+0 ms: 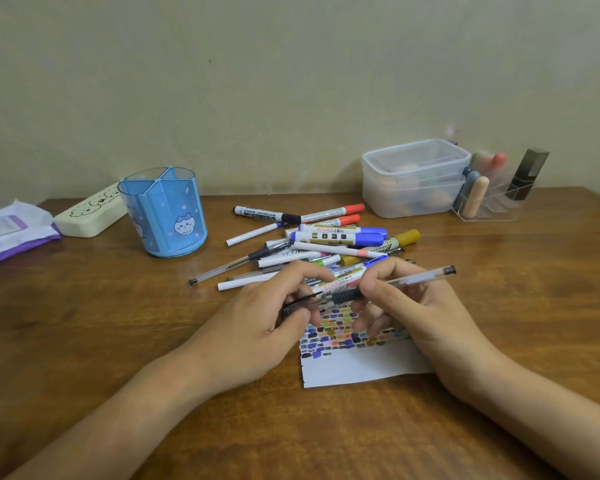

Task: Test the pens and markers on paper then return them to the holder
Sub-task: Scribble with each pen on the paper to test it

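My right hand [409, 306] pinches a clear gel pen [416, 278] by its black rubber grip, the pen's tail pointing up to the right. My left hand [274, 313] holds the pen's black cap [300, 303] at the tip end. Both hands hover over a white paper [361, 367] covered with coloured test marks. Behind the hands lies a pile of pens and markers [326, 240]. The blue divided pen holder [165, 211] stands empty at the back left.
A cream pencil case [90, 214] and a purple-white tissue pack [11, 233] lie at the far left. Two stacked clear plastic boxes [414, 178] and a clear organizer with cosmetics [489, 195] stand at the back right by the wall. The wooden table [118, 341] spreads around.
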Motion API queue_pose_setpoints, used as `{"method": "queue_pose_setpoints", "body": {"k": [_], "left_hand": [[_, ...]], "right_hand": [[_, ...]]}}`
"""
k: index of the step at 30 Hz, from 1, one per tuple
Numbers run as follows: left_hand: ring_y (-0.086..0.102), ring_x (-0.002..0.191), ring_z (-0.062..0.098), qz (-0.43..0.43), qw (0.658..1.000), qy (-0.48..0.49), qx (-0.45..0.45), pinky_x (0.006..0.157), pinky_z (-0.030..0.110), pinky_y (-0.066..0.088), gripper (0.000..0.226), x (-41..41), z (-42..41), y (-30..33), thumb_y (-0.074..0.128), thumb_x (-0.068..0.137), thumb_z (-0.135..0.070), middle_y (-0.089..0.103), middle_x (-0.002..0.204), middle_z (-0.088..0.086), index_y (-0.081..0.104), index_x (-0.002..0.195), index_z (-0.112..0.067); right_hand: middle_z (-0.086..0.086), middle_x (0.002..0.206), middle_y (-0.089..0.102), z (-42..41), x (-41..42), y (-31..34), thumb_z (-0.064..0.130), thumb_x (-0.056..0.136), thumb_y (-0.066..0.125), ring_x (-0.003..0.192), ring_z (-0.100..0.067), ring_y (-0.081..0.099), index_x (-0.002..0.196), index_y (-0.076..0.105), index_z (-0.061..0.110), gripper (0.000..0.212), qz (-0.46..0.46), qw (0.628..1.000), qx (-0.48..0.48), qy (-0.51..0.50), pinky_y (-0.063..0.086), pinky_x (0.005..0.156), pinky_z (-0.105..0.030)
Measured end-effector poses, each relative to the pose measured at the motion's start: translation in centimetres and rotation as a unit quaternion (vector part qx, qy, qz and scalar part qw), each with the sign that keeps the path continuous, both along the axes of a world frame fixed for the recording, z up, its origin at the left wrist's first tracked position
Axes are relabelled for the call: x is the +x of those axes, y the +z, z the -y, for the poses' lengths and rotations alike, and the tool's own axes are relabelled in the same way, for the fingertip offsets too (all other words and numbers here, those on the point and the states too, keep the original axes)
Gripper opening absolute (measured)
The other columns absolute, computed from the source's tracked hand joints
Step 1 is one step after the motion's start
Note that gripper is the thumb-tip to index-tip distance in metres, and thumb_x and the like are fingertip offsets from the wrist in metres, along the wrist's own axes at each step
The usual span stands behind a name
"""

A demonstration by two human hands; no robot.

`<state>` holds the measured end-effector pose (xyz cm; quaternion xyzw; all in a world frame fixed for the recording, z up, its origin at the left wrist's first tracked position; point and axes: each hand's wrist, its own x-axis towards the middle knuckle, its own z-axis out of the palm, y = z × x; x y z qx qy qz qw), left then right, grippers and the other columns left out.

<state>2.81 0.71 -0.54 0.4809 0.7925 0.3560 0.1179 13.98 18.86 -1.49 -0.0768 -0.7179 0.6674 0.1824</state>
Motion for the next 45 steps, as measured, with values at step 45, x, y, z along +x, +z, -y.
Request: {"method": "queue_pose_setpoints", "body": {"k": [45], "left_hand": [[0.051, 0.075, 0.001, -0.225, 0.973, -0.018, 0.048, 0.066, 0.014, 0.037, 0.018, -1.0, 0.1, -0.4, 0.046, 0.1, -0.038, 0.053, 0.079, -0.02, 0.056, 0.089, -0.028]], "right_hand": [[0.001, 0.055, 0.053, -0.1, 0.2, -0.5, 0.033, 0.095, 0.056, 0.057, -0.018, 0.062, 0.073, 0.063, 0.02, 0.026, -0.007, 0.987, 0.157, 0.04, 0.053, 0.063, -0.029]]}}
